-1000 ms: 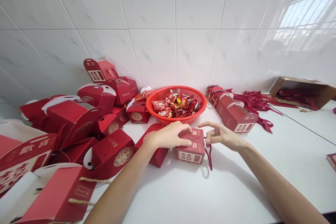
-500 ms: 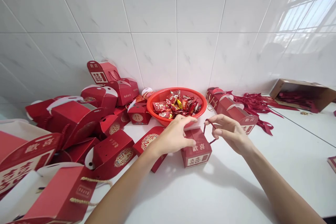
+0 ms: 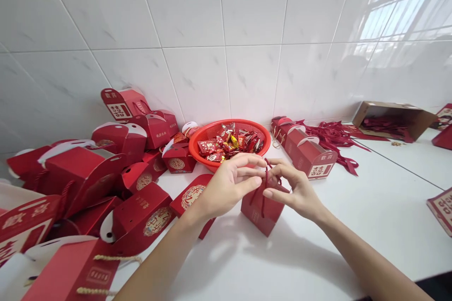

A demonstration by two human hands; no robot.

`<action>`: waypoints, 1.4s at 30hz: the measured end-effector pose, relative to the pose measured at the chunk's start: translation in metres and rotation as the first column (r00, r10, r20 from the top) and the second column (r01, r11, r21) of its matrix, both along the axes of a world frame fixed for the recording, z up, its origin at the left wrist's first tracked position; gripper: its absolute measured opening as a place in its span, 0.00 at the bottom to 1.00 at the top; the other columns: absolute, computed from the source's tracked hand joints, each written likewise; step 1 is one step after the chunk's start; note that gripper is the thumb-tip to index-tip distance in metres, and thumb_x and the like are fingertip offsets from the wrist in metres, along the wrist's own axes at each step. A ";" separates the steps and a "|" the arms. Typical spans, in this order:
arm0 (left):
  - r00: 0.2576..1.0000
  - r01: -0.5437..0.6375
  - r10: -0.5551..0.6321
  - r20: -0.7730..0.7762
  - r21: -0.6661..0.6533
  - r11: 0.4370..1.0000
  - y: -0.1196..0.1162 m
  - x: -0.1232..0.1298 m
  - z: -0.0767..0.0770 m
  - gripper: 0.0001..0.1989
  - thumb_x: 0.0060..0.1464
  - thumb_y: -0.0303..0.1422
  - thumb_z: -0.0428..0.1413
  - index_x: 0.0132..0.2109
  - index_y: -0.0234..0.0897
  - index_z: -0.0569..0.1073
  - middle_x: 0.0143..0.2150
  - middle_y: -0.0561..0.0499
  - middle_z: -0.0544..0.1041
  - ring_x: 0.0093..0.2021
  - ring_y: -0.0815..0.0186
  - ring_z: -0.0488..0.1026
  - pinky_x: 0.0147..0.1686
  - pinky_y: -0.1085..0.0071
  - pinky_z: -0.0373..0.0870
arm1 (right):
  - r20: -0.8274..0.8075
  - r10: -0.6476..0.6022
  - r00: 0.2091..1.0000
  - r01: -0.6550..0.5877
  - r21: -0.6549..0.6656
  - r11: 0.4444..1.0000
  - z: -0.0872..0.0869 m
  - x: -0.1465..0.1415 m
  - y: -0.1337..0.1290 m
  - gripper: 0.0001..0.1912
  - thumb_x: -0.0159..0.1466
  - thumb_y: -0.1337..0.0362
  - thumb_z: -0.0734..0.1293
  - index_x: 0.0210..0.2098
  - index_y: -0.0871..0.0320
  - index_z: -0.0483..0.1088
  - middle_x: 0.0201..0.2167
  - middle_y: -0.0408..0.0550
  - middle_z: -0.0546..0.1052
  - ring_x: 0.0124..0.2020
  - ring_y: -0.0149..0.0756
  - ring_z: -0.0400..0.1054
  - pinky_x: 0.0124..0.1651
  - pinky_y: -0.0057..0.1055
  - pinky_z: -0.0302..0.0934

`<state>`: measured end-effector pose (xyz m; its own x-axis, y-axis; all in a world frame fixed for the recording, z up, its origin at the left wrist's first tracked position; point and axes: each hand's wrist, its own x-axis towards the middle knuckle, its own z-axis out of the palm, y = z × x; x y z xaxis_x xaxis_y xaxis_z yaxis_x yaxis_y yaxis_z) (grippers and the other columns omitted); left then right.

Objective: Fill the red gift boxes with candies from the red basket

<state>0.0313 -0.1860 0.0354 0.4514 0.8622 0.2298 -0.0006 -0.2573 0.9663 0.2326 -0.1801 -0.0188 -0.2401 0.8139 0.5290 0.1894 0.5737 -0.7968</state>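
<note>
A small red gift box stands on the white table with one corner toward me. Its dark red cord handle is drawn up above the lid between my hands. My left hand reaches in from the left, its fingertips closed at the cord and its thumb by the box's top edge. From the right, my right hand has its fingers bent round the cord, the thumb in front of the box. The fingers cover most of the box top. Behind stands a red basket holding wrapped sweets.
Many red gift boxes are heaped at the left, some with gold cord handles. One flat-lying box is beside my left wrist. More boxes, dark red ribbons and an open cardboard box line the tiled wall at right.
The gift box has turned, so a plain side with a cord now faces me instead of the printed end. My right hand has moved left, closer to my left hand. The view has shifted slightly right.
</note>
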 end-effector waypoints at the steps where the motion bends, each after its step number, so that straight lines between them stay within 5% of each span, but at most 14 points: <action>1: 1.000 0.024 -0.024 0.008 -0.001 1.000 0.000 0.001 -0.002 0.11 0.54 0.32 0.62 0.45 0.38 0.77 0.57 0.45 0.72 0.52 0.57 0.77 0.52 0.62 0.75 | 0.015 -0.024 1.000 0.024 0.009 1.000 -0.001 -0.002 -0.001 0.12 0.58 0.55 0.75 0.29 0.55 0.72 0.45 0.52 0.76 0.45 0.43 0.71 0.39 0.34 0.66; 6: 0.997 0.076 -0.075 -0.012 0.080 0.994 -0.001 0.003 -0.004 0.11 0.56 0.34 0.61 0.47 0.39 0.78 0.58 0.44 0.71 0.56 0.54 0.75 0.56 0.58 0.73 | 0.018 -0.116 0.993 0.114 0.067 0.991 -0.003 -0.007 -0.003 0.12 0.65 0.56 0.69 0.28 0.56 0.73 0.43 0.52 0.77 0.36 0.36 0.71 0.30 0.29 0.63; 13: 0.974 -0.033 0.088 -0.207 0.257 0.966 0.005 -0.007 0.001 0.14 0.58 0.34 0.59 0.51 0.40 0.77 0.58 0.45 0.74 0.55 0.58 0.75 0.57 0.60 0.73 | -0.115 -0.374 0.920 0.391 0.211 0.896 0.021 0.017 -0.012 0.11 0.62 0.56 0.72 0.28 0.55 0.74 0.37 0.51 0.79 0.40 0.41 0.73 0.33 0.32 0.67; 18: 0.895 -0.048 0.196 -0.401 0.352 0.935 0.010 -0.035 0.015 0.14 0.58 0.40 0.58 0.49 0.41 0.79 0.55 0.47 0.77 0.56 0.57 0.74 0.57 0.60 0.73 | -0.359 -0.601 0.714 0.691 0.224 0.687 0.030 0.068 -0.024 0.10 0.56 0.57 0.76 0.30 0.55 0.76 0.34 0.47 0.79 0.38 0.39 0.74 0.39 0.36 0.70; 22: 0.843 -0.143 0.296 -0.450 0.343 0.928 0.013 -0.058 0.027 0.19 0.56 0.47 0.59 0.49 0.42 0.80 0.54 0.47 0.79 0.55 0.54 0.75 0.56 0.59 0.74 | -0.383 -0.799 0.464 0.884 0.134 0.449 0.017 0.106 -0.028 0.13 0.53 0.53 0.76 0.28 0.57 0.76 0.25 0.46 0.75 0.23 0.34 0.66 0.23 0.32 0.61; 23: 0.834 -0.167 0.313 -0.454 0.335 0.928 0.013 -0.062 0.029 0.19 0.56 0.48 0.59 0.49 0.42 0.80 0.53 0.47 0.80 0.55 0.54 0.76 0.56 0.58 0.74 | -0.348 -0.832 0.433 0.899 0.103 0.425 0.013 0.113 -0.027 0.14 0.53 0.52 0.76 0.28 0.57 0.76 0.24 0.46 0.75 0.21 0.34 0.64 0.21 0.33 0.59; 25: 0.816 -0.207 0.342 -0.465 0.316 0.926 0.013 -0.069 0.033 0.21 0.55 0.50 0.59 0.48 0.42 0.80 0.51 0.47 0.81 0.53 0.54 0.76 0.55 0.57 0.75 | -0.286 -0.861 0.420 0.906 0.075 0.417 0.004 0.122 -0.022 0.14 0.54 0.51 0.75 0.28 0.55 0.76 0.24 0.48 0.74 0.21 0.36 0.64 0.22 0.35 0.58; 30: 0.742 -0.271 0.400 -0.538 0.305 0.913 0.016 -0.084 0.037 0.24 0.53 0.53 0.59 0.50 0.44 0.79 0.52 0.47 0.81 0.52 0.52 0.77 0.55 0.54 0.74 | -0.217 -0.832 0.510 0.859 0.093 0.503 -0.016 0.129 0.000 0.16 0.54 0.49 0.73 0.27 0.55 0.74 0.27 0.48 0.77 0.26 0.38 0.68 0.30 0.38 0.65; 36: 0.608 -0.255 0.337 -0.719 0.225 0.940 0.019 -0.109 0.036 0.26 0.51 0.54 0.59 0.53 0.48 0.78 0.51 0.47 0.81 0.51 0.50 0.77 0.52 0.58 0.75 | -0.083 -0.812 0.578 0.813 0.148 0.564 -0.027 0.124 0.011 0.15 0.56 0.49 0.71 0.31 0.55 0.74 0.30 0.48 0.78 0.31 0.40 0.71 0.33 0.36 0.67; 42: 0.388 -0.257 0.221 -0.895 0.125 0.958 0.021 -0.116 0.034 0.32 0.50 0.56 0.56 0.58 0.45 0.75 0.55 0.44 0.79 0.54 0.50 0.76 0.50 0.62 0.73 | 0.013 -0.852 0.524 0.795 0.351 0.495 -0.020 0.123 0.002 0.13 0.58 0.51 0.71 0.32 0.53 0.74 0.35 0.54 0.77 0.39 0.50 0.72 0.46 0.49 0.65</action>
<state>-0.0846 -0.1649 0.0698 0.1572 0.9676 -0.1975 0.9214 -0.0717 0.3819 0.3552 -0.1781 -0.0389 0.3601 0.5154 0.7776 0.7986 0.2607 -0.5425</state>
